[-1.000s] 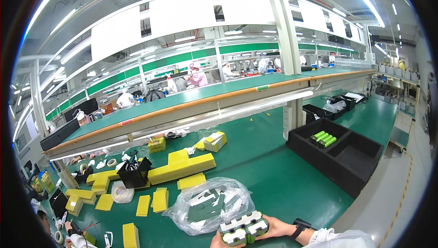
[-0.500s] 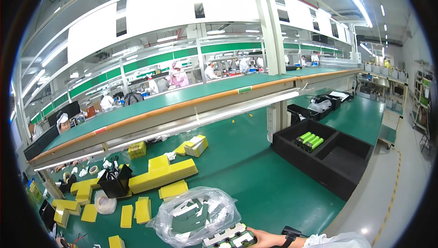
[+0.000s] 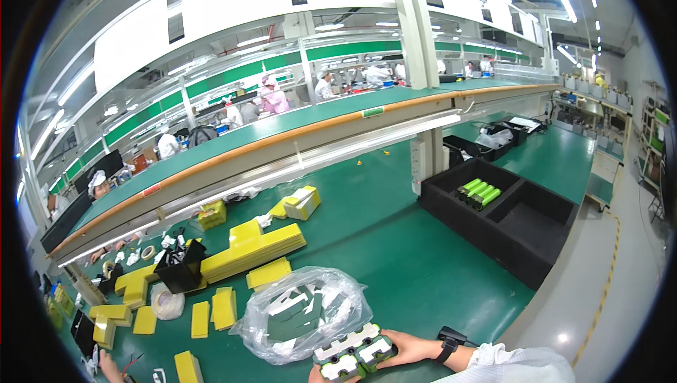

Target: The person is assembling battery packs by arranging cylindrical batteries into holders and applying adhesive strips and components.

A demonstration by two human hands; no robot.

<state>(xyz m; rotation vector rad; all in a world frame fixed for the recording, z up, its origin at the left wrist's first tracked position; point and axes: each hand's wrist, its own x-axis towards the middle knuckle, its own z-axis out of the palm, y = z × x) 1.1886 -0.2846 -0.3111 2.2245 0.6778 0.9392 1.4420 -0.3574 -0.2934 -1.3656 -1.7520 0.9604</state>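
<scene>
Left hand (image 3: 315, 374) and right hand (image 3: 407, 349): fingers (image 3: 390, 360) grasping pack (image 3: 356, 355). Slackened grip could drop it against bag (image 3: 255, 333).

The right hand (image 3: 406, 349) points leftward, its thumb and fingers set in a grip; behind it, the bare wrist bears a black wristband (image 3: 448, 346), and the forearm lies in a white sleeve (image 3: 511, 365); the left hand (image 3: 316, 374) sits opposite, mostly cut off by the lower edge.

Pack (image 3: 356, 356) matt on top; bag (image 3: 252, 330) glossy, crinkled plastic; tabletop (image 3: 395, 256) smooth, shiny.
</scene>
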